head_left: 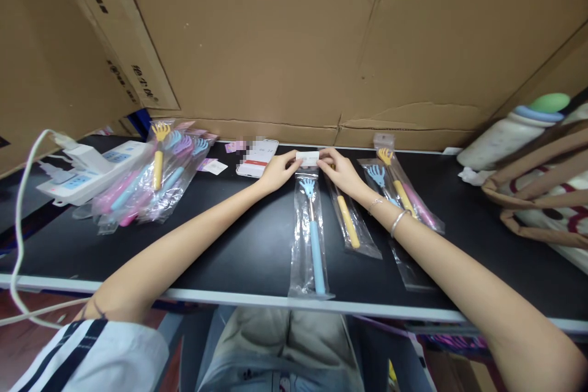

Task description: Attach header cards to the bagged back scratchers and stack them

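A small white card (307,157) is pinched between my left hand (278,171) and my right hand (340,171), one at each end. It sits over the top of a clear plastic bag (301,239); whether it is fixed to the bag I cannot tell. Inside that bag lies a back scratcher (315,245) with a blue handle and blue claw. Just right of it, partly under my right hand, is a bagged yellow back scratcher (348,220). Farther right, beside my right wrist, are more bagged ones, including a yellow-clawed back scratcher (399,180).
At left, several bagged back scratchers (158,165) lie piled against a white power strip (98,171) with a cable (22,214). A phone (257,158) rests behind my left hand. Cardboard (275,43) walls the back. A bottle (509,135) and a bag with brown handles (546,190) stand right.
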Tool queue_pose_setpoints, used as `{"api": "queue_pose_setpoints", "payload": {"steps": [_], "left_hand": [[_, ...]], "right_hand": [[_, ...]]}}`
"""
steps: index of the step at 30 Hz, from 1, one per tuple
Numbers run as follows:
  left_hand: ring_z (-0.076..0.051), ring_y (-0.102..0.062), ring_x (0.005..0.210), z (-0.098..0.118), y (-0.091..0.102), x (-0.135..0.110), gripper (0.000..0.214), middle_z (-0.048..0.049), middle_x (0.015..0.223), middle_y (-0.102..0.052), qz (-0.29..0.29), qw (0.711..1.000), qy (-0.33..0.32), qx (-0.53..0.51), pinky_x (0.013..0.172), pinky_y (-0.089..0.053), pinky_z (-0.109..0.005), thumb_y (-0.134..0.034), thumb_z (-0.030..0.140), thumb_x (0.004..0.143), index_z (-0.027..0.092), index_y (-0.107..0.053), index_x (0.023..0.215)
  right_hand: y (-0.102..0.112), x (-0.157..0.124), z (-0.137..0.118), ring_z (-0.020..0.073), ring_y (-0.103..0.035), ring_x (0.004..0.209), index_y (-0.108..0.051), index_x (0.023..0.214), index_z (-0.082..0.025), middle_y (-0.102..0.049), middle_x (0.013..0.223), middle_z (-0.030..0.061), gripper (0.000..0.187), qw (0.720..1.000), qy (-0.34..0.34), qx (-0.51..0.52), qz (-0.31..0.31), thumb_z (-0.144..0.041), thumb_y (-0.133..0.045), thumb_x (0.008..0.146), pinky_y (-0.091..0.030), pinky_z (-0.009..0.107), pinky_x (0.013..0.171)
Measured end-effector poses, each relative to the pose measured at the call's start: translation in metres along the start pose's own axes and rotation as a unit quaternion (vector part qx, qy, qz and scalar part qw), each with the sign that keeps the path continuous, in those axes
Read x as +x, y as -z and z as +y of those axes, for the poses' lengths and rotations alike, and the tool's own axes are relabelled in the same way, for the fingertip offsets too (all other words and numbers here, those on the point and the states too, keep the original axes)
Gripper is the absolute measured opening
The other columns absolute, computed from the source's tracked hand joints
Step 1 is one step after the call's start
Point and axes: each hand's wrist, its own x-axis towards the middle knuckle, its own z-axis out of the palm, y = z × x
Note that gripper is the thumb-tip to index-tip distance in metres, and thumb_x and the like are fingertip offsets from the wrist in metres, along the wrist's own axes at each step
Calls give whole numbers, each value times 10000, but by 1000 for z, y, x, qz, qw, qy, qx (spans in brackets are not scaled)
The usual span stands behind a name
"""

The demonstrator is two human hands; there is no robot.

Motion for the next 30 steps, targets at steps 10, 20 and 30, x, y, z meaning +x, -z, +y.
{"api": "queue_pose_setpoints", "payload": {"steps": [10, 20, 30], "left_hand": [[-169, -568, 768, -1, 2, 2, 307, -21, 784, -629, 17, 1000, 12, -24, 729, -463, -272, -442, 417, 942, 170, -561, 804], [-202, -643, 1048, -3, 0, 3, 258, -86, 1108, -704, -6, 994, 34, -102, 929, -488, -307, -496, 281, 914, 151, -662, 1062], [-211, -643, 1083, 2, 2, 2, 270, -92, 1138, -705, -6, 996, 18, -85, 974, -489, -339, -479, 280, 937, 149, -678, 1063]], "right_hand": [[-6, 0, -5, 185, -621, 673, -501, 821, -208, -679, 671, 3, 199, 998, -37, 47, 12, -404, -534, 831, -442, 305, 723], [-11, 3, 5, 170, -607, 675, -568, 894, -181, -656, 686, 5, 268, 994, -48, 88, 32, -424, -593, 783, -450, 290, 697], [-11, 3, 5, 166, -581, 646, -582, 852, -188, -637, 662, 2, 311, 994, -50, 92, 26, -492, -568, 793, -437, 288, 669]]}}
